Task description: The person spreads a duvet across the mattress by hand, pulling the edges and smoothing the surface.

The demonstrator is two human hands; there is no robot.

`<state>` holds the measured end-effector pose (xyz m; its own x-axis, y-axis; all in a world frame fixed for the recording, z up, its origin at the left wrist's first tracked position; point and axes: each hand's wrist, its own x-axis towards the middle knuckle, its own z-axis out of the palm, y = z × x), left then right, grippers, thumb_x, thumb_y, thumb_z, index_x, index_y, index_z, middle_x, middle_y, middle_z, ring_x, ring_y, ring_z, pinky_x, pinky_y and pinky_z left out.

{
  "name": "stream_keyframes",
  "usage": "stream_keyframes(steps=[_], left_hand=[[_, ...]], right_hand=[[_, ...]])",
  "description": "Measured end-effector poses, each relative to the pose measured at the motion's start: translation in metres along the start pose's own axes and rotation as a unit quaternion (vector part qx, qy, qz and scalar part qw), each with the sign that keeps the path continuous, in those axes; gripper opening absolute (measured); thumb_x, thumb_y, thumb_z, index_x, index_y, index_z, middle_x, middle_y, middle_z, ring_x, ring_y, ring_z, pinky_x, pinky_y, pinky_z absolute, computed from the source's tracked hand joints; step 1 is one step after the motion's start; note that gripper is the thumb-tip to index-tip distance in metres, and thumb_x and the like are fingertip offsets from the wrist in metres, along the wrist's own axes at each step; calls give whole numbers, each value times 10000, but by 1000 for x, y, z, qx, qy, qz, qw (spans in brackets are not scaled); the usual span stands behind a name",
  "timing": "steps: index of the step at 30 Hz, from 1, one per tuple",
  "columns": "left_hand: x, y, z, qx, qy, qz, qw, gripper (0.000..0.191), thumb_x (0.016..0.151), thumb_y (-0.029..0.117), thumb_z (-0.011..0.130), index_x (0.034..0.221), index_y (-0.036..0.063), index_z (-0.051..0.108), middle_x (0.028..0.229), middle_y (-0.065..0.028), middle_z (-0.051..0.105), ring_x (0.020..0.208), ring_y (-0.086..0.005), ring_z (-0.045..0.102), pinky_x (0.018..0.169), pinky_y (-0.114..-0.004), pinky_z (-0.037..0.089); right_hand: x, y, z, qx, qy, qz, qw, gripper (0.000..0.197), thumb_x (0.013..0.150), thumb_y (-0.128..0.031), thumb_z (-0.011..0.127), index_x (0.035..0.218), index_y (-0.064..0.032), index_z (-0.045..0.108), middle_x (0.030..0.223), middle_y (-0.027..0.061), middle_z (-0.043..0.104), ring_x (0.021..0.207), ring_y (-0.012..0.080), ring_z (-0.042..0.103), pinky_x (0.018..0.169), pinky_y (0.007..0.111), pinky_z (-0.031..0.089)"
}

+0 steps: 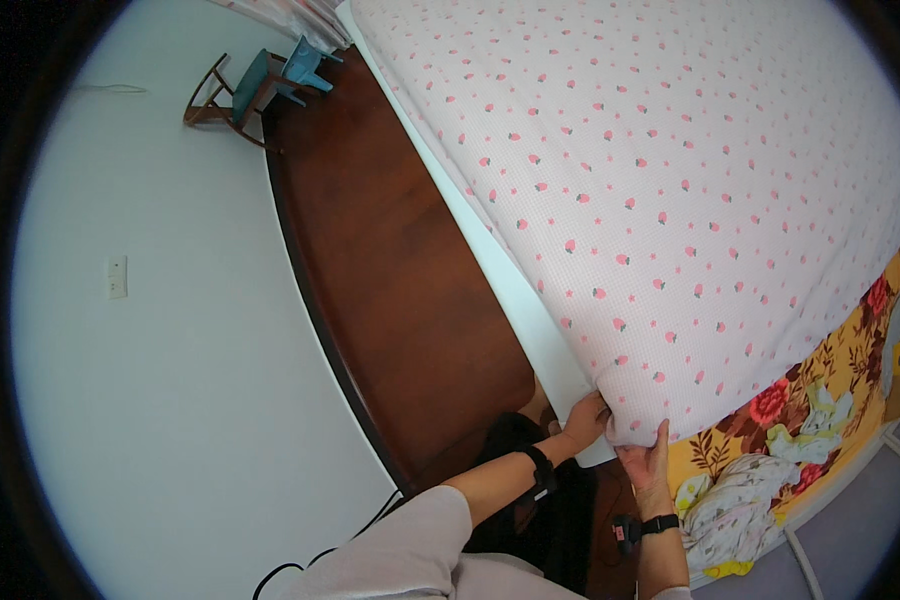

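A white bed sheet (645, 247) printed with pink strawberries covers a mattress that fills the upper right. My left hand (588, 420) is at the near corner, its fingertips partly hidden at the side fold of the sheet. At the end of the same corner, my right hand (647, 463) grips the fabric, thumb on top and fingers underneath. The sheet bunches slightly between both hands. Beneath it, a white bed-frame edge (487, 255) runs along the left side and sticks out past the corner. Both wrists wear black straps.
A reddish-brown floor (397, 247) lies between the bed and a pale wall (180, 337). A wooden chair (251, 90) and a blue plastic stool (305, 69) stand at the far end. On the right, crumpled clothes (746, 495) lie on a yellow floral blanket (862, 360).
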<state>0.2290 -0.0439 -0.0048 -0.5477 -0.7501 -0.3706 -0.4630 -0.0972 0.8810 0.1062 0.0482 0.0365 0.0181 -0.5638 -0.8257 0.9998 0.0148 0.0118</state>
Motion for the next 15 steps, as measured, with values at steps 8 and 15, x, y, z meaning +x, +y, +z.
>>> stream_keyframes(steps=[8,15], left_hand=[[29,-5,-37,-136,-126,-125,975,264,745,41,584,992,-50,577,986,-142,609,815,-227,597,744,-309,477],[158,-23,-261,-313,179,-95,928,345,859,248,484,1096,4,543,1084,-66,551,986,-149,492,848,-296,394]], right_hand=[[16,13,4,85,37,-137,986,590,753,-257,587,1261,-81,344,1239,117,432,1146,292,402,941,506,339],[3,22,17,63,67,-196,976,542,730,-127,572,1231,-63,375,1172,98,483,1077,257,468,915,440,399]])
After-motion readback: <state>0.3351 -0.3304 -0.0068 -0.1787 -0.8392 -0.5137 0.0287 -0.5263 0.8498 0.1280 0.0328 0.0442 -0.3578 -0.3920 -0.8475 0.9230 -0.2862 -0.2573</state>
